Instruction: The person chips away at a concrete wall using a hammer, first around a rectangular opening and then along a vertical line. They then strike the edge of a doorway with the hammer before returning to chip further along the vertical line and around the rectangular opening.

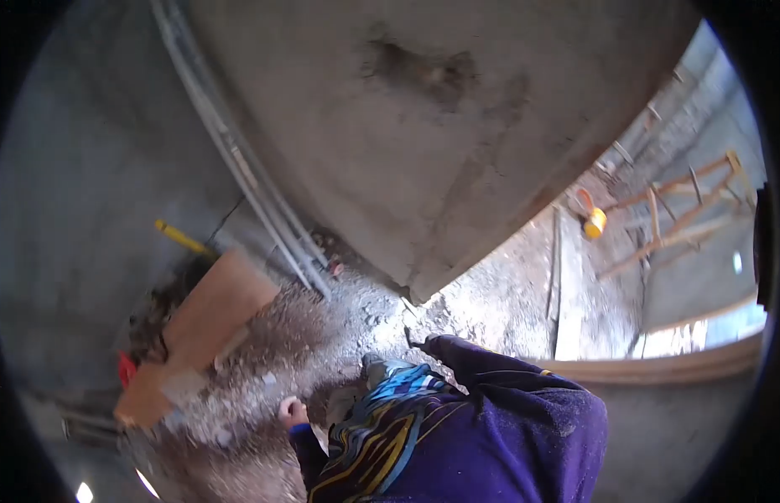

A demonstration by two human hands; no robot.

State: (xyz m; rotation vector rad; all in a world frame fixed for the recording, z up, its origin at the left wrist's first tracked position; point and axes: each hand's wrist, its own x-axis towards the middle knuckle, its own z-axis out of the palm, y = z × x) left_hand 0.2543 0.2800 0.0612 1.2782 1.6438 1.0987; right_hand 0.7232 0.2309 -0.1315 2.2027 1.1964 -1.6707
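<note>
My left hand (294, 412) hangs low over the rubble-strewn floor, its fingers curled and nothing visible in them. At the end of the purple sleeve, my right hand (417, 342) is a small dark shape near the lower corner of the grey plastered wall (390, 151); its fingers cannot be made out. A thin light piece (409, 307) lies just beyond it, by the wall's corner. Between the two arms shows a patterned blue and yellow cloth (398, 419) worn on the body.
Long pipes (231, 151) lean at the left, near a brown board (210, 310) and a yellow tool (182, 237). A red object (127, 369) lies beside the board. On the right are a wooden frame (679, 222), a yellow container (595, 223) and a plank (568, 289).
</note>
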